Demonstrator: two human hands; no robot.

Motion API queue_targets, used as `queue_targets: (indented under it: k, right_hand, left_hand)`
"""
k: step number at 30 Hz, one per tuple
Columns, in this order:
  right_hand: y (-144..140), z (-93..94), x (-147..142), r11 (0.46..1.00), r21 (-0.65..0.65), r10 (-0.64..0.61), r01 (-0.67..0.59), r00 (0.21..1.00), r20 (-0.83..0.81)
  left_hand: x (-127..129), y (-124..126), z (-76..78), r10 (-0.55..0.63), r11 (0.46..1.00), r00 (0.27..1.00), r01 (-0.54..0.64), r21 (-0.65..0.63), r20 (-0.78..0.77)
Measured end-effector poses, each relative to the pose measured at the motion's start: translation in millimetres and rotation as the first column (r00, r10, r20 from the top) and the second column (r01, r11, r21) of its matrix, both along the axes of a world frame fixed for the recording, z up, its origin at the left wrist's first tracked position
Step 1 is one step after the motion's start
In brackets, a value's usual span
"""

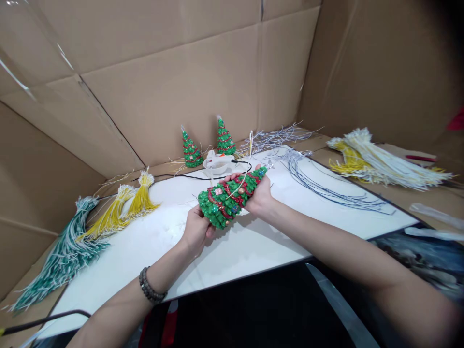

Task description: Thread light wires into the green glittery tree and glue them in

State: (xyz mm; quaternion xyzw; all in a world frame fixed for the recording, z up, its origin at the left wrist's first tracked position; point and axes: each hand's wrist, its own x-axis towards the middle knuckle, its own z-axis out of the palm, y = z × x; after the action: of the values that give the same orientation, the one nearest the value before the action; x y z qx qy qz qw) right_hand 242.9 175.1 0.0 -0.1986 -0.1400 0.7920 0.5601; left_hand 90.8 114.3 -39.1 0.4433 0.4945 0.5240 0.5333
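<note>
Hands both closed on one green ceramic-looking Christmas tree figurine [232, 197] with red garland and small coloured ornaments, held lying on its side above the white tabletop [152, 241], tip pointing up and to the right. Left hand [197, 232] grips the wide base end from below, fingers wrapped under the lowest green tier; a dark beaded bracelet [151, 288] sits on that wrist. Right hand [259, 195] clasps the narrow upper half from behind, thumb over the top, so the tree spans the gap between the two hands and its middle stays exposed. Thin wire runs from near the tree tip back towards a white glue gun on its stand [219, 163], just beyond the hands. Two smaller green tree figurines [191, 151] stand upright against the brown cardboard wall [181, 82]. Bundle of teal-and-white wires [61, 256] and bundles of yellow wires [119, 208] lie at the left edge of the table; grey wire loops [326, 191] and a pale yellow-white wire bundle [384, 162] lie to the right.
</note>
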Motion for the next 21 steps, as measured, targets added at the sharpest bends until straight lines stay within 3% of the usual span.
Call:
queue_targets:
  k: [5,7,9,11,13,15,16,17,19,21]
  right_hand:
    - [5.3,9.3,8.9,0.998,-0.004,-0.070,0.070,0.996,-0.046]
    - [7.9,11.3,12.0,0.996,-0.008,-0.092,0.091,0.994,-0.055]
    - [10.4,11.7,14.6,0.995,-0.007,-0.102,0.102,0.992,-0.071]
    - [12.2,11.3,16.6,0.995,0.003,-0.103,0.104,0.990,-0.096]
    - [13.1,10.7,17.6,0.995,0.021,-0.095,0.097,0.990,-0.102]
    - [13.0,10.5,17.3,0.995,0.033,-0.087,0.090,0.992,-0.092]
    - [12.7,10.4,16.8,0.995,0.033,-0.086,0.090,0.992,-0.088]
    - [12.2,10.2,16.1,0.995,0.032,-0.090,0.094,0.992,-0.090]
    - [11.3,9.6,14.6,0.994,0.032,-0.100,0.104,0.990,-0.104]
    - [10.2,8.3,13.2,0.994,0.047,-0.094,0.099,0.990,-0.103]
  left_hand:
    - [-15.7,8.0,12.2,0.041,0.997,0.998,-0.043,0.056,0.045]
    - [-28.8,14.8,17.4,0.080,0.990,0.995,-0.074,0.118,-0.051]
    - [-45.0,23.5,20.3,0.142,0.977,0.959,-0.095,0.193,-0.246]
    - [-60.8,32.2,19.9,0.202,0.970,0.854,-0.106,0.218,-0.480]
    - [-70.9,37.6,17.1,0.255,0.962,0.677,-0.108,0.249,-0.691]
    - [-71.3,36.8,14.0,0.418,0.895,0.512,-0.094,0.435,-0.750]
    - [-67.7,33.8,12.9,0.516,0.829,0.476,-0.069,0.555,-0.712]
    - [-61.9,29.4,12.3,0.586,0.754,0.485,-0.034,0.656,-0.649]
    - [-46.4,17.9,11.9,0.581,0.649,0.622,0.036,0.760,-0.525]
    - [-30.0,6.6,11.4,0.420,0.677,0.787,0.060,0.734,-0.452]
